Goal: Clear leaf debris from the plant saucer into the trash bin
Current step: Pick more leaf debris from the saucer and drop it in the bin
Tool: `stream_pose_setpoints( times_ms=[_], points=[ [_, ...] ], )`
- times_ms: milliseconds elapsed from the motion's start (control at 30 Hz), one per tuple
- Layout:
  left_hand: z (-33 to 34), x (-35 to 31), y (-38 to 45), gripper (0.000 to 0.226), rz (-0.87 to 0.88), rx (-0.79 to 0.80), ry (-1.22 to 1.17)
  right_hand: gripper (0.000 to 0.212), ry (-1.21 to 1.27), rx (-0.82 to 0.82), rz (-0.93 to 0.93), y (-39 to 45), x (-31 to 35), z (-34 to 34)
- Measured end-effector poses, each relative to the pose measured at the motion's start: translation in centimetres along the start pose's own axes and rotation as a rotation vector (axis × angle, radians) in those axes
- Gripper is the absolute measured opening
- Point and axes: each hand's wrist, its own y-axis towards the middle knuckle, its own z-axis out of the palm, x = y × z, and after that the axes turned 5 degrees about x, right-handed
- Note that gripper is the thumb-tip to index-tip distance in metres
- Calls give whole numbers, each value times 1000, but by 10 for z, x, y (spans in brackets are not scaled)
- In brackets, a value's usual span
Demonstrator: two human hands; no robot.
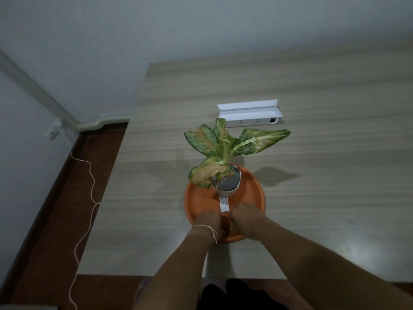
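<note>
**Gathering leaf debris at the near rim of the saucer**

Wood-grain table (pixel 312 153), seen from above, set against a pale wall; dark floor to the left, with a thin cord trailing from a wall socket. Farther back on the table, a white open box (pixel 249 113). No trash bin anywhere in view.

Orange plant saucer (pixel 252 193) near the table's front edge, carrying a small white pot (pixel 226 183) toward its far side. Variegated plant (pixel 223 151) upright in the pot, one lower leaf yellowed and drooping over the pot's rim. White label strip (pixel 224 204) lying on the saucer floor between pot and hands.

Step in hand, by judgement: collecting — debris not yet lifted clear. Both forearms reaching in from below, converging on the saucer's near portion. Left hand (pixel 209 222), string bracelet at the wrist, fingers curled down onto the saucer floor. Right hand (pixel 247 220) just beside it, knuckles up, fingers likewise curled inward. A scrap of green leaf debris (pixel 233 225) showing in the narrow gap between the two hands (whether pinched, cupped or merely touched — cannot tell, the fingertips being hidden).

Next move, likely: closing firmly on the scrap, lifting without jostling the pot or snagging the label, then turning to find the bin.
</note>
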Motion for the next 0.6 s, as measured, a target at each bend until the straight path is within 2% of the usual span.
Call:
stream_pose_setpoints(
  times_ms=[133, 433, 600],
  points=[
    [4, -1, 3, 29, -26, -14, 32, 34, 40, -10, 19, 1, 5, 2],
    [6, 4, 8, 23, 45, -18, 79, 28, 49, -45, 19, 5, 11, 4],
    [3, 8, 7, 22, 81, 2, 102, 19, 205, -57, 65, 9, 10, 7]
  ],
)
